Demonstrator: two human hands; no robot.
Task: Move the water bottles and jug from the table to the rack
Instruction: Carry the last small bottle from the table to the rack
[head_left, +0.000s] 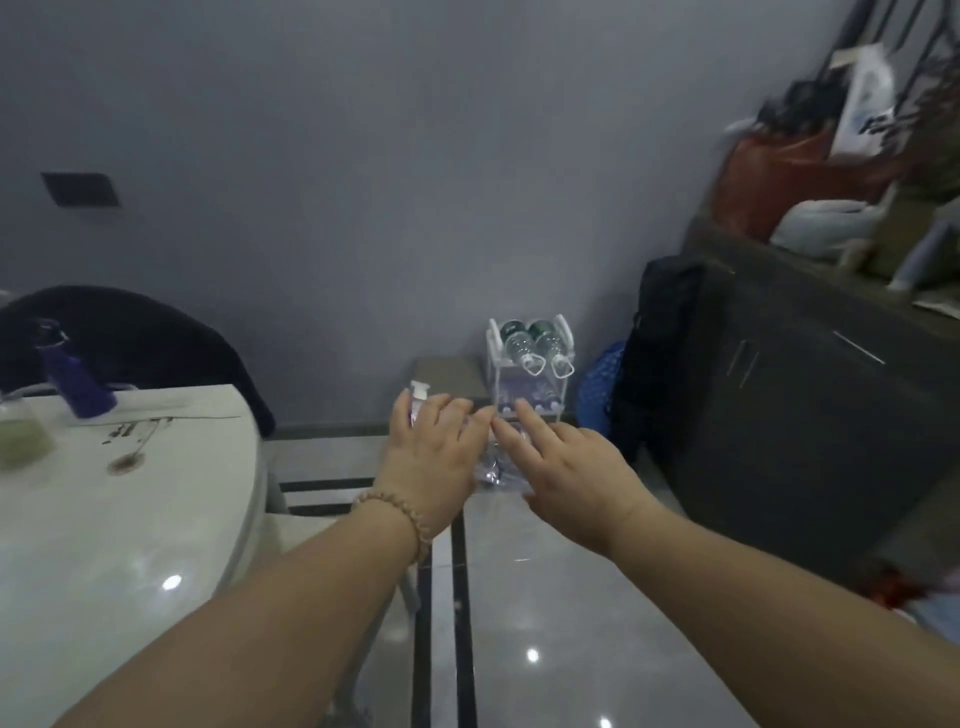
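Observation:
My left hand (434, 447) grips a clear water bottle (492, 470) with a purple label; its white cap shows above my thumb and its clear lower end shows between my hands. My right hand (561, 467) is beside it with fingers straight, fingertips near the bottle's lower end. Just beyond my hands, a small white rack (492, 343) stands on the floor against the wall. Two clear bottles (535, 345) with green labels lie on its top tier, and purple-labelled bottles lie below. On the white table (104, 519) at the left stand a blue bottle (78, 376) and a jug (21, 431) of greenish liquid.
A dark cabinet (810, 395) with bags on top fills the right side. A black backpack (660, 353) and a blue mesh item (600, 389) sit between it and the rack. A chair draped in dark cloth (145, 338) stands behind the table. Glossy tiled floor lies below my arms.

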